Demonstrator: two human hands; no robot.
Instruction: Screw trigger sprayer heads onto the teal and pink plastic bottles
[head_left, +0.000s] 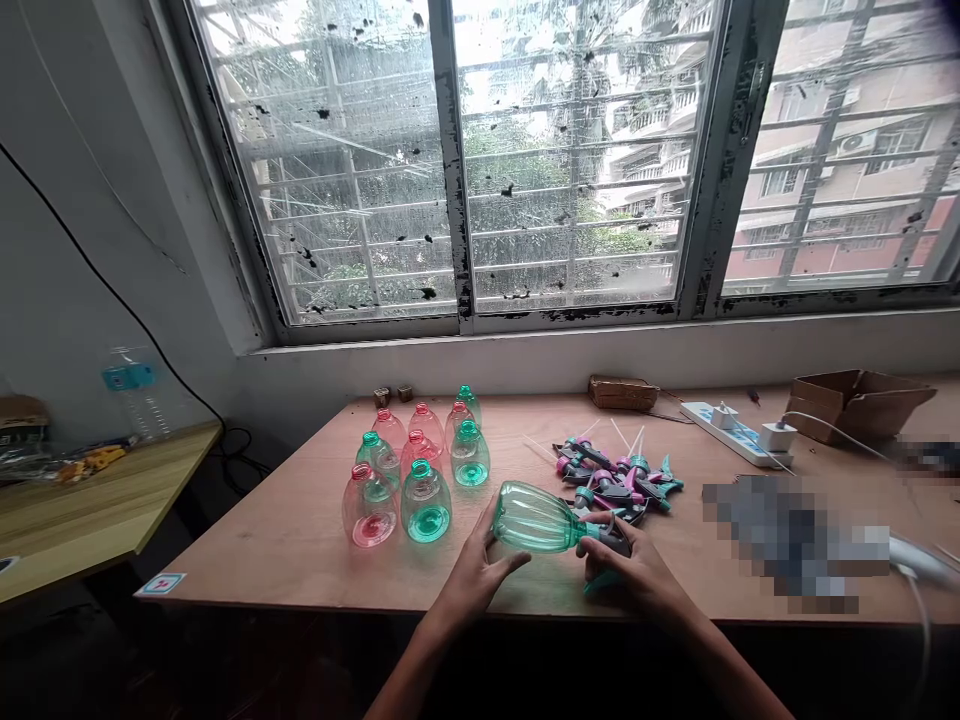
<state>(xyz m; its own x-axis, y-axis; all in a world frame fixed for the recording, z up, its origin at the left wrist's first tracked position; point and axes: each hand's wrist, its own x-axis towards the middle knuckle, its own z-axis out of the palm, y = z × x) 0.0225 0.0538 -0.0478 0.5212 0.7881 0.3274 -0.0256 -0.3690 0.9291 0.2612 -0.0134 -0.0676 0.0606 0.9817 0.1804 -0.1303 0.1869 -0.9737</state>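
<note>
A clear green plastic bottle [534, 518] lies on its side just above the wooden table [300, 540], held between both hands. My left hand [474, 572] cups its base end with fingers curled around it. My right hand [628, 568] is closed on the dark spray-trigger head [611, 540] at the bottle's neck. Behind them lies a pile of loose trigger heads [615, 475] in green, pink and grey. To the left stands a group of several upright green and red bottles [416, 470] without heads.
A white power strip [739, 428] with a plugged adapter and an open cardboard box [859, 400] sit at the back right. A brown flat object [622, 392] rests by the window wall. A second table [90, 500] with a water bottle stands at left.
</note>
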